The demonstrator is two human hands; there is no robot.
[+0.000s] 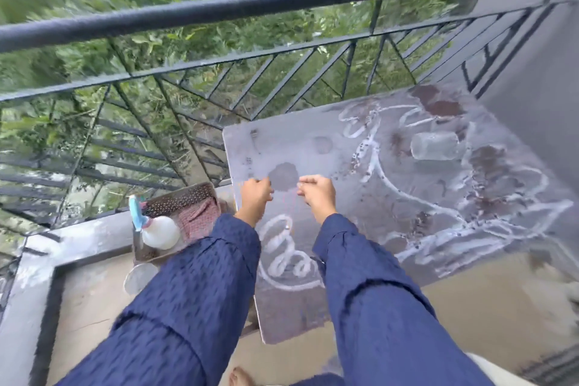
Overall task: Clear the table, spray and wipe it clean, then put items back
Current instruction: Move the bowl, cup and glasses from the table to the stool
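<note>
Head view, whole frame smeared by motion.

Table (282, 141): grey top, set close to the railing (250, 5), greenery beyond. White squiggles (391, 188) looped over most of the surface. Brown stains (488, 160) and dark specks sat mostly on the right half. One dark patch (283, 175) lay near the left edge.

Glass (434, 146): clear, on its side on the table, towards the far right, well apart from both hands.

Left hand (255, 196): over the table's left edge, just left of the dark patch, fingers curled in tight. Right hand (316, 196): just right of that patch, fingers likewise curled narrow. The hands were level with each other and near but apart. Nothing plain showed in either grip. With the blur I could not tell whether something thin was pinched. Both arms were in dark blue sleeves (194, 307).

Tray (147, 255): lower than the table, just beside its left edge, by the foot of the railing. In it were a white spray bottle (159, 232) with a blue head, tilted, and a red checked cloth (200, 218) bunched just to its right.

A round clear thing (138, 277) lay on the floor just below the tray, too blurred to name. A bare foot (239, 376) showed at the bottom edge.
</note>
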